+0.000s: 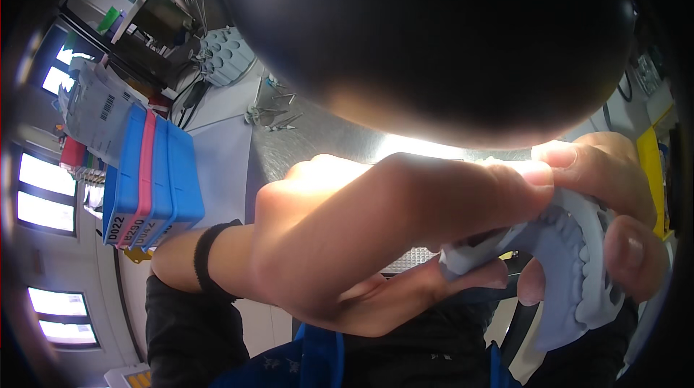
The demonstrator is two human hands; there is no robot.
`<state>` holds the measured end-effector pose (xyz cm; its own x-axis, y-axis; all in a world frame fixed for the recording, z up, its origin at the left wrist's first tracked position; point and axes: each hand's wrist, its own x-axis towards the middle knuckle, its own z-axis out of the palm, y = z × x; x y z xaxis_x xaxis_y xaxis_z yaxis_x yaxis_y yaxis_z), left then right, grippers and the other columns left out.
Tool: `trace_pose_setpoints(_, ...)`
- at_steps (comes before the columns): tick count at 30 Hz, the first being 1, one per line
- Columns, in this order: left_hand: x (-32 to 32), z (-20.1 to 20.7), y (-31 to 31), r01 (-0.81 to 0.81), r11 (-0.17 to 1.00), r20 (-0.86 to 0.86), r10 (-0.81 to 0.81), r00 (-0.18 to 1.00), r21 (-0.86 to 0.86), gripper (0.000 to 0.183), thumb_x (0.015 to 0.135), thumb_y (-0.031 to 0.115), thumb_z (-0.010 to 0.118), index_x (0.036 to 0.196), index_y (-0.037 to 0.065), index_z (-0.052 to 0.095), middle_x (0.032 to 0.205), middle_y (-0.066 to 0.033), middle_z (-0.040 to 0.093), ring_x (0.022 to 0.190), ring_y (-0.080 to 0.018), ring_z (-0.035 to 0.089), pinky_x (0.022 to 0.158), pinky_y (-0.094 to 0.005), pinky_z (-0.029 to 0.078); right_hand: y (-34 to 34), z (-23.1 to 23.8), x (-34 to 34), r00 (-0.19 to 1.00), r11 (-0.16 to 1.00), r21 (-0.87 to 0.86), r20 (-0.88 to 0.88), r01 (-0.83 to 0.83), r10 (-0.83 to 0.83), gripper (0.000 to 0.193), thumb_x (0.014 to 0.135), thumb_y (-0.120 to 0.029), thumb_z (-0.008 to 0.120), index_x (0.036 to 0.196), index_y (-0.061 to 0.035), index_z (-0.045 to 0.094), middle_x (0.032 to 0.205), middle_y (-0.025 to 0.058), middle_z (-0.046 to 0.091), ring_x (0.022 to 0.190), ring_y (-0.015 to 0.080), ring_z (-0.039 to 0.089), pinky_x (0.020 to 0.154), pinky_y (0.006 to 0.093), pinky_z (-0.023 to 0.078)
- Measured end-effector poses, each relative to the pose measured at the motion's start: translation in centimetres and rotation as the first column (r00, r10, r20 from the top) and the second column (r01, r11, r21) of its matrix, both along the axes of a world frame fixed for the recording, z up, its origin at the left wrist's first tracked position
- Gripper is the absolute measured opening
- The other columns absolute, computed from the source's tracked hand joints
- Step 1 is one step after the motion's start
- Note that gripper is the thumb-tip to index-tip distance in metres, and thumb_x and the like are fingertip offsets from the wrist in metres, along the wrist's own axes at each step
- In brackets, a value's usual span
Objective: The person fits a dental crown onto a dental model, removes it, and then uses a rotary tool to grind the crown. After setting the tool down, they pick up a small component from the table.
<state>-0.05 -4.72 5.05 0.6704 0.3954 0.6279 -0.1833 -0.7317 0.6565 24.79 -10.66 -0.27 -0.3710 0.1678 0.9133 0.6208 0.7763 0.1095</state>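
Note:
A pale grey, horseshoe-shaped dental model (569,265) with a row of moulded teeth is held up at the right, tilted. My left hand (390,229), with a black band at its wrist, reaches across and pinches the model's near end between thumb and fingers. My right hand (627,193) grips the outer side, its fingers curled round the curved rim. Both thumbs meet close together at the model's top edge. Parts of the model are covered by my fingers. Whether a small tool is between the fingertips, I cannot tell.
A large dark rounded object (434,41) hangs close overhead, with bright light below it. Stacked blue trays (173,171) hold papers at left. Behind stand a grey holder with holes (225,55) and small metal pieces (271,117) on the metal worktop (318,131). Something yellow (650,178) lies right.

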Motion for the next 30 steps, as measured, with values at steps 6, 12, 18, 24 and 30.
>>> trace_pose_setpoints(6, 0.4, -0.3, 1.5, 0.11, 0.992, 0.033, -0.112, 0.993, 0.054, 0.059, 0.075, 0.015, 0.094, 0.113, -0.014, 0.059, 0.103, -0.0263, 0.072, 0.089, -0.0242, 0.075, 0.074, -0.0316, 0.062, -0.2, 0.5, -0.6, 1.0, 1.0, 0.005, -0.001, -0.015, 0.015, 0.048, 0.104, -0.025, 0.058, 0.135, -0.0024, 0.029, 0.123, 0.027, 0.059, 0.1, 0.025, 0.069, 0.075, 0.0235, 0.056)
trace_pose_setpoints(12, -0.2, -0.1, 1.7, 0.107, 0.99, -0.015, -0.106, 0.994, 0.091, 0.054, 0.079, 0.011, 0.09, 0.114, -0.015, 0.058, 0.104, -0.0302, 0.071, 0.088, -0.0257, 0.075, 0.073, -0.0308, 0.062, -0.2, 0.4, -0.3, 1.0, 1.0, -0.005, 0.009, -0.01, 0.01, 0.048, 0.104, -0.024, 0.056, 0.137, -0.0038, 0.028, 0.127, 0.0254, 0.056, 0.105, 0.0243, 0.066, 0.08, 0.0253, 0.053)
trace_pose_setpoints(18, 0.2, -0.9, 1.7, 0.197, 0.98, 0.057, -0.197, 0.979, 0.007, 0.062, 0.081, 0.006, 0.087, 0.123, -0.015, 0.048, 0.107, -0.0325, 0.069, 0.096, -0.0321, 0.075, 0.082, -0.0379, 0.064, -0.5, 0.4, -0.3, 0.999, 0.999, 0.043, 0.04, -0.023, 0.021, 0.049, 0.103, -0.023, 0.054, 0.14, -0.0051, 0.027, 0.13, 0.0238, 0.054, 0.109, 0.0237, 0.062, 0.085, 0.027, 0.049)
trace_pose_setpoints(24, 0.3, -1.1, 1.6, 0.181, 0.983, 0.031, -0.18, 0.983, -0.026, 0.06, 0.083, 0.005, 0.085, 0.124, -0.016, 0.046, 0.111, -0.0358, 0.067, 0.098, -0.035, 0.074, 0.083, -0.0421, 0.064, -0.4, 0.4, -0.6, 0.997, 0.994, 0.104, 0.082, -0.013, 0.005, 0.05, 0.103, -0.022, 0.053, 0.143, -0.0064, 0.026, 0.134, 0.0222, 0.051, 0.114, 0.0231, 0.059, 0.09, 0.0288, 0.046)
trace_pose_setpoints(30, 0.2, -1.0, 1.8, 0.183, 0.983, -0.015, -0.183, 0.983, 0.015, 0.064, 0.082, 0.006, 0.086, 0.125, -0.016, 0.045, 0.113, -0.037, 0.066, 0.098, -0.0358, 0.074, 0.084, -0.0424, 0.064, -0.6, 0.4, -0.8, 0.993, 0.988, 0.153, 0.113, 0.008, -0.026, 0.051, 0.103, -0.021, 0.051, 0.145, -0.0078, 0.025, 0.138, 0.0206, 0.048, 0.118, 0.0224, 0.055, 0.094, 0.0305, 0.043)
